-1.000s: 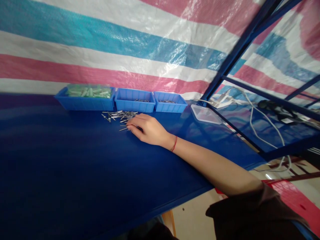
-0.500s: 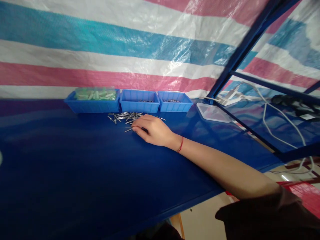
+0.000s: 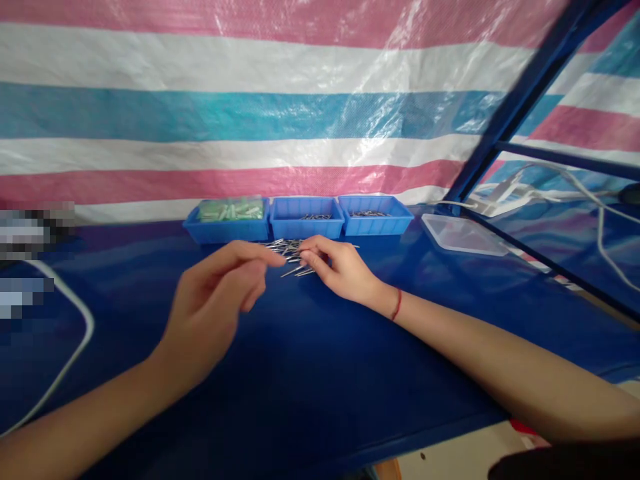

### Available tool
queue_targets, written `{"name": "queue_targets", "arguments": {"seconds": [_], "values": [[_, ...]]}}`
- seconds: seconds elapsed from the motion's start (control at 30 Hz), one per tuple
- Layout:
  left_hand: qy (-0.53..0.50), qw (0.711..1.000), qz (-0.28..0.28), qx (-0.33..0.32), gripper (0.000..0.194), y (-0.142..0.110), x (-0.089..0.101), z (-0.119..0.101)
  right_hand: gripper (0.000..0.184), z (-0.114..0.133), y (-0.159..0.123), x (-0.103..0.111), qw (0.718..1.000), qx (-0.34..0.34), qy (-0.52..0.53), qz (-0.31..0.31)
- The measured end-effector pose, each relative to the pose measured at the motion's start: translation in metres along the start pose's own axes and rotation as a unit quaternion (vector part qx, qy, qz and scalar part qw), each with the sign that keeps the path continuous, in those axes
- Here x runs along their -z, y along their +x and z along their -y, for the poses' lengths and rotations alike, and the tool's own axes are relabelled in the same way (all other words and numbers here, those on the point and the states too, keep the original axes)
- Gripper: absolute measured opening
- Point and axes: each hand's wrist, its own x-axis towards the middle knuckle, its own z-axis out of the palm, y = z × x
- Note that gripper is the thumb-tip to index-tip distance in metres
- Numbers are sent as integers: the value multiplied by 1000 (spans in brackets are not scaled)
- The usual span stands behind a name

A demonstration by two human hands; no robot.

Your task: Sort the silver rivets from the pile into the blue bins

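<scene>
A loose pile of silver pop rivets [image 3: 284, 248] lies on the blue tabletop [image 3: 310, 373], just in front of the blue bins. My right hand [image 3: 345, 270], with a red cord at its wrist, is at the pile's right side, thumb and index finger pinched on a rivet. A few rivets stick out beneath its fingers. From the left, my left hand [image 3: 215, 310] hovers over the table, its index finger stretched toward the pile and the others loosely bent. Nothing shows in it.
Behind the pile stand a bin [image 3: 225, 231] with a bag of pale green pieces and two bins [image 3: 306, 227] [image 3: 375, 225] holding small metal parts. A clear plastic lid [image 3: 463, 235] lies right of them, by a blue frame [image 3: 515, 100]. A white cable [image 3: 83, 313] curves at left.
My left hand has come into view from the left and reaches toward the rivets. My right hand stays at the pile, its thumb and index finger now showing. The view has shifted left.
</scene>
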Motion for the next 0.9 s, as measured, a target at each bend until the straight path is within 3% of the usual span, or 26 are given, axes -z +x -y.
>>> {"name": "queue_targets", "arguments": {"seconds": [0.23, 0.47, 0.9], "values": [[21, 997, 78, -21, 36, 22, -18, 32, 12, 17, -4, -6, 993, -7, 111, 43], [29, 996, 55, -65, 17, 17, -15, 29, 13, 21, -5, -7, 993, 6, 106, 53], [7, 995, 63, -74, 12, 17, -16, 31, 12, 22, -5, -10, 997, -17, 60, 50]]}}
